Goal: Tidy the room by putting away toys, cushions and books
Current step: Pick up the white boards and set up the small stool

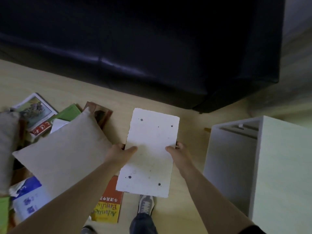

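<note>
Closest up, 2 bare forearms, reaching forward side by side. Gripped between left hand [121, 152] and right hand [177, 152]: 1 white board [152, 141], flat, speckled with dark dots, rough at the edges, held level above the floor [190, 102]. Thumbs on its top face, other fingers [179, 145] curled over the 2 long edges and under, so pinching the board from both sides.

Just left of the left fingers: 1 beige cushion [64, 149], lying over a scatter of books. Farther left, a 2nd cushion [6, 149] at the frame edge. Below the left fingers, toward the body, 1 orange and yellow book [108, 205] flat on the floor, its far end hidden behind the board. Just right of that book, 1 grey shoe [146, 205].

Beyond the cushion, a green book [70, 112], a picture book [35, 108] and a brown book [99, 112].

Right of the right fingers, well apart, 1 white cabinet [236, 157]. Past the fingertips, a dark sofa [135, 48].
</note>
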The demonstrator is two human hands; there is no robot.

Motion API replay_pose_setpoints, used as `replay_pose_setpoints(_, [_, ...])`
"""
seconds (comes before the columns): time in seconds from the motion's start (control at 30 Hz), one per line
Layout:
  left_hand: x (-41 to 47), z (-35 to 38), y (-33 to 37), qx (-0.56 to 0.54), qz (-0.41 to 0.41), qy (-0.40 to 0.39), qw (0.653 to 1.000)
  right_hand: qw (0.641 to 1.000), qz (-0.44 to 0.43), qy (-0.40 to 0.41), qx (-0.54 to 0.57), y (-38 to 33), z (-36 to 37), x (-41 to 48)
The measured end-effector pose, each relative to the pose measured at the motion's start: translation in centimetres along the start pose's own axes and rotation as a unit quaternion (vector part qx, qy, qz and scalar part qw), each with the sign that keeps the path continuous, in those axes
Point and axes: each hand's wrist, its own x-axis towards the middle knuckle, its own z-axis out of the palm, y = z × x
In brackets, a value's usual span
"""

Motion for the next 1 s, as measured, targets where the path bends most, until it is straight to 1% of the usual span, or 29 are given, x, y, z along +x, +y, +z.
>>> replay_pose_setpoints(0.2, [5.5, 1.1, -1.5, 0.010, -0.013, 0.005, 1.000, 1.000, 0.015, -0.014, 0.004, 1.9, 3.0, 5.8])
replay_pose_setpoints(0.37, [8.3, 1.5, -1.9, 0.005, -0.011, 0.021, 1.000, 1.000, 0.014, -0.005, -0.004, 2.3, 4.9, 8.8])
replay_pose_setpoints(0.53, [10.6, 1.9, -2.1, 0.002, -0.011, 0.039, 0.999, 1.000, 0.011, -0.012, -0.011, 3.3, 6.4, 11.3])
replay_pose_setpoints(1.0, [13.1, 3.5, -4.1, 0.024, -0.001, 0.032, 0.999, 1.000, 0.024, -0.006, -0.016, 6.3, 7.8, 12.7])
